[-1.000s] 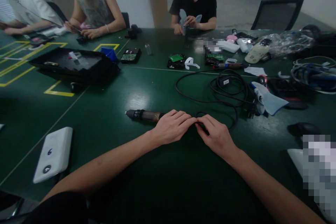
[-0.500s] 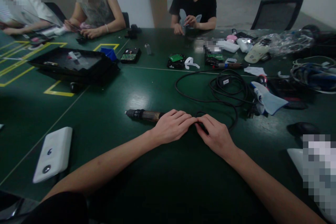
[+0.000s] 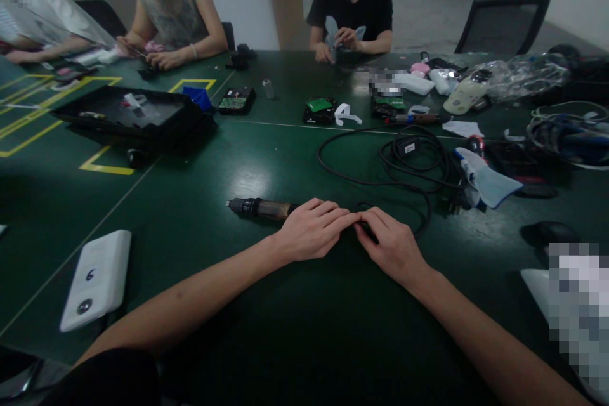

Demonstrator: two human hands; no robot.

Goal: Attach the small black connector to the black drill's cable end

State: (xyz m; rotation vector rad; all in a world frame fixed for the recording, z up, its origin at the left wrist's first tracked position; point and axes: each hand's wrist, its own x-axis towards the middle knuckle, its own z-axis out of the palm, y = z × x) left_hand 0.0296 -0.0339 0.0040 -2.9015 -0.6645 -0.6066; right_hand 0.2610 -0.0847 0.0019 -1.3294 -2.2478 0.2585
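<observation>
My left hand (image 3: 311, 231) lies palm down on the rear end of an electric screwdriver (image 3: 259, 208), fingers stretched out flat over it. The tool's black tip points left on the green table (image 3: 228, 158). My right hand (image 3: 392, 247) sits just to the right, fingertips touching those of the left. Its thumb and forefinger close around the black cable (image 3: 419, 216) that runs from the tool. Both forearms rest on the table.
A white power bank (image 3: 98, 279) lies at the near left. A black tray (image 3: 128, 114) stands at the far left, circuit boards (image 3: 320, 108) mid-table, coiled cable (image 3: 413, 152) and a blue cloth (image 3: 488, 181) to the right. Three other people sit across the table.
</observation>
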